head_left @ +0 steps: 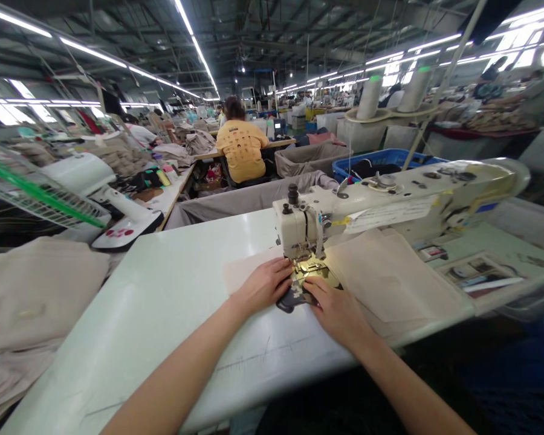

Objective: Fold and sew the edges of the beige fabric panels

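Note:
A sewing machine [306,232] stands on the pale green table, its lamp lighting the needle area. My left hand [265,283] lies palm down with fingers stretched out, on and beside a beige fabric piece [242,270], fingertips at the left of the presser foot. My right hand [338,308] is at the front right of the metal needle plate [312,267], fingers bent in and close together; whatever is between them is hidden. Below the needle, between my hands, the dark, pale-spotted machine bed [294,296] shows. To the right, beige fabric panels [390,278] lie beside the machine arm.
More beige fabric [40,296] is piled at the left, near a white fan [127,217]. Thread cones [369,98] stand above the machine. A tray of small tools [480,272] sits right. Ahead are a fabric-lined bin [245,202], a blue basket [340,166] and a seated co-worker [242,148].

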Available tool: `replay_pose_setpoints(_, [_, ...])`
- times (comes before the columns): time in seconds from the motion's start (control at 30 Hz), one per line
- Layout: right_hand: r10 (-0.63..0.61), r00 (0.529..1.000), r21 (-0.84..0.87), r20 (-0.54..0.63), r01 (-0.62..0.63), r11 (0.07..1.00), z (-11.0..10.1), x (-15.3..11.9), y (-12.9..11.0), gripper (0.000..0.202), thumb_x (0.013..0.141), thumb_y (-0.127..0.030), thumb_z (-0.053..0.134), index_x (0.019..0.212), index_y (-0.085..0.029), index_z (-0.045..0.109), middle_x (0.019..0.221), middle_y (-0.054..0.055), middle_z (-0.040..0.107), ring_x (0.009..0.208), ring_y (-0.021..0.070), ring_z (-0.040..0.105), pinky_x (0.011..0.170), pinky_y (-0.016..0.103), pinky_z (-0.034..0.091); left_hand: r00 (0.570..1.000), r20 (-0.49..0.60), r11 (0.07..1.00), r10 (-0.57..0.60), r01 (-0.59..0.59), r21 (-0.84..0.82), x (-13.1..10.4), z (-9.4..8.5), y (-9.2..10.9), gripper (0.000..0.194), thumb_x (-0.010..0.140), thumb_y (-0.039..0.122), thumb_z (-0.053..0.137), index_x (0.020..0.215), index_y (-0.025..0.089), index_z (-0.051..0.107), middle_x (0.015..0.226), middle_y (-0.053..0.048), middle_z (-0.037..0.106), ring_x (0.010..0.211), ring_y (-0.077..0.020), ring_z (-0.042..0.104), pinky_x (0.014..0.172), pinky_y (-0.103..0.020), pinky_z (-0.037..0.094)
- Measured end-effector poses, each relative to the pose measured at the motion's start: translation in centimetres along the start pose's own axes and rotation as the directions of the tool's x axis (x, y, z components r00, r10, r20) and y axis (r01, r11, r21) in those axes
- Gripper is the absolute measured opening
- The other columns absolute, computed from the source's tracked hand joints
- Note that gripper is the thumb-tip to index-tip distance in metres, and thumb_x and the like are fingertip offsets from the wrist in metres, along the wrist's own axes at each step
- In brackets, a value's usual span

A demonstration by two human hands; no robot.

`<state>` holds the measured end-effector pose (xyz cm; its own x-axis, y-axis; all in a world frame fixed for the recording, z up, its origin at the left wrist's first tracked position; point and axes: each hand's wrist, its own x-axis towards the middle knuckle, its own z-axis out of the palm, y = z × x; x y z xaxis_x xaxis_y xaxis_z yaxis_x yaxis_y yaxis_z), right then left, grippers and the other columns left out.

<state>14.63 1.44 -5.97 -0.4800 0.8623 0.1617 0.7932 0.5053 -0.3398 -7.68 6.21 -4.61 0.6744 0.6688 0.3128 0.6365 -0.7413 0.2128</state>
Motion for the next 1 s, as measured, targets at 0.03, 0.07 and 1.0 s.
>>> replay_pose_setpoints(0.03, [0.001, 1.000, -0.002, -0.003, -0.001, 1.000, 0.0, 0.0, 0.0, 0.045, 0.088, -0.010, 0.050, 0.131, -0.017, 0.061, 0.143, 0.009, 0.058, 0.105, 0.0235, 0.069, 0.089, 0.036, 0.057, 1.000, -0.005, 1.000, -0.004, 0.004, 0.002, 0.0, 0.1, 0.0, 0.031, 0.101, 0.028, 0.043, 0.125, 0.019, 0.061, 0.125, -0.012, 0.064, 0.118, -0.0248, 0.060, 0.105, -0.042, 0.050])
replay_pose_setpoints(0.07, [0.001, 1.000, -0.004, -0.006, -0.001, 1.000, 0.0, 0.0, 0.0, 0.044, 0.088, -0.010, 0.050, 0.130, -0.018, 0.061, 0.143, 0.009, 0.059, 0.105, 0.0232, 0.069, 0.089, 0.035, 0.057, 1.000, -0.010, 1.000, -0.015, 0.015, 0.008, 0.0, 0.1, 0.0, 0.031, 0.101, 0.028, 0.044, 0.125, 0.018, 0.061, 0.125, -0.013, 0.064, 0.118, -0.0254, 0.059, 0.105, -0.043, 0.050])
replay_pose_setpoints(1.0, [0.072, 0.969, 0.157, -0.238, -0.035, 0.987, 0.8, -0.7, 1.1, 0.029, 0.088, -0.011, 0.048, 0.108, -0.019, 0.068, 0.125, 0.009, 0.069, 0.109, 0.0238, 0.068, 0.091, 0.038, 0.056, 0.983, 0.168, 0.963, -0.072, 0.112, -0.244, -3.2, -3.0, 4.4, 0.034, 0.098, 0.011, 0.041, 0.117, 0.019, 0.069, 0.125, -0.008, 0.070, 0.116, -0.0187, 0.065, 0.103, -0.037, 0.051])
